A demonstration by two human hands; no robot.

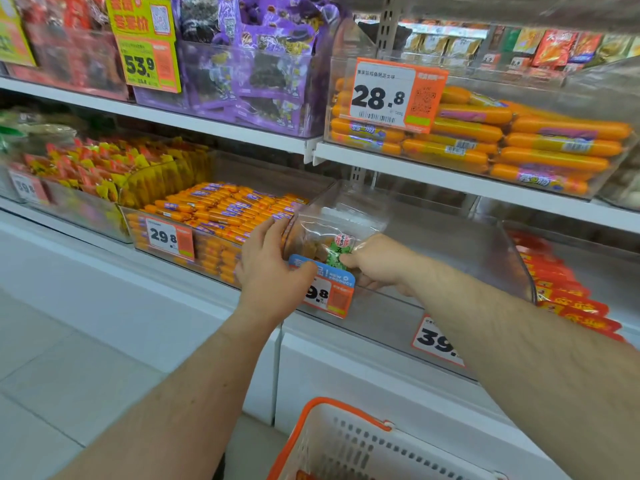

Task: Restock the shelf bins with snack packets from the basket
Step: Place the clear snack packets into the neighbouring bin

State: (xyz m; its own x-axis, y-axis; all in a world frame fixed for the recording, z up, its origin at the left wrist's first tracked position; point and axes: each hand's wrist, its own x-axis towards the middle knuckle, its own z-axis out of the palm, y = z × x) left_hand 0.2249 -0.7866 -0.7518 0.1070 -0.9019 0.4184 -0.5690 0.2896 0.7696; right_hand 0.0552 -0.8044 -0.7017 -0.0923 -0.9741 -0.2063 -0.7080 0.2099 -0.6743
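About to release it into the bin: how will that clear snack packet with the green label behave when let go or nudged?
The clear plastic snack packet with the green label looks crinkly and floppy, so it will probably slump rather than stand. Its glossy film may slide on the smooth clear plastic bin. The brown pieces inside look few, so it is likely light.

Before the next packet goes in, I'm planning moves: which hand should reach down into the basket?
Probably the left hand: it only rests on the clear bin's front corner, while the right hand grips the snack packet. The basket sits below, between both arms.
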